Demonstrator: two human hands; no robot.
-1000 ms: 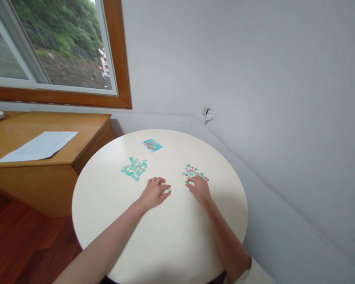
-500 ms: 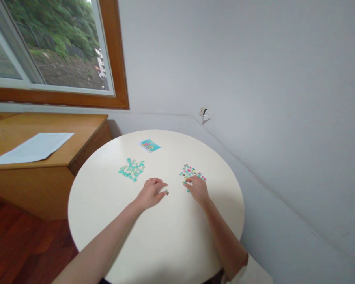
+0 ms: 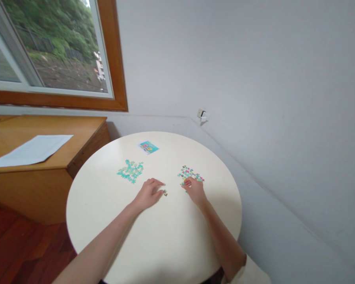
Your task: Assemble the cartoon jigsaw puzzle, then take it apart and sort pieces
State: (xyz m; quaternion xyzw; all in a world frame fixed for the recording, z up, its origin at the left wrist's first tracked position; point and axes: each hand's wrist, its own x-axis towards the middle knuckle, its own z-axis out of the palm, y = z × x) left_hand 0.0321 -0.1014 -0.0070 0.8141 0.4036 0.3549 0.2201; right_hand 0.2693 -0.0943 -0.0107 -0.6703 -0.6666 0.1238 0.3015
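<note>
My left hand (image 3: 148, 193) rests on the round white table, thumb and forefinger apart. Its thumb tip touches or lies right beside a small dark and multicoloured cluster of jigsaw pieces (image 3: 165, 193). My right hand (image 3: 195, 191) is at the near edge of a loose pile of multicoloured jigsaw pieces (image 3: 188, 172), pink, yellow and teal among them. Thumb and forefinger curl toward each other there in a pinch; whatever is between the tips is too small to make out. The hand covers part of the pile.
A spread of teal and pale green jigsaw pieces (image 3: 131, 171) lies on the left of the table (image 3: 162, 244). Behind it is a colourful picture card (image 3: 148, 147). A wooden cabinet (image 3: 47, 122) with a paper sheet (image 3: 32, 150) stands left; a wall (image 3: 254, 98) borders the right.
My right thumb and fingers have shifted slightly at the pile's near edge. The left hand stays by the small cluster, which appears slightly turned. The whole view has shifted a little.
</note>
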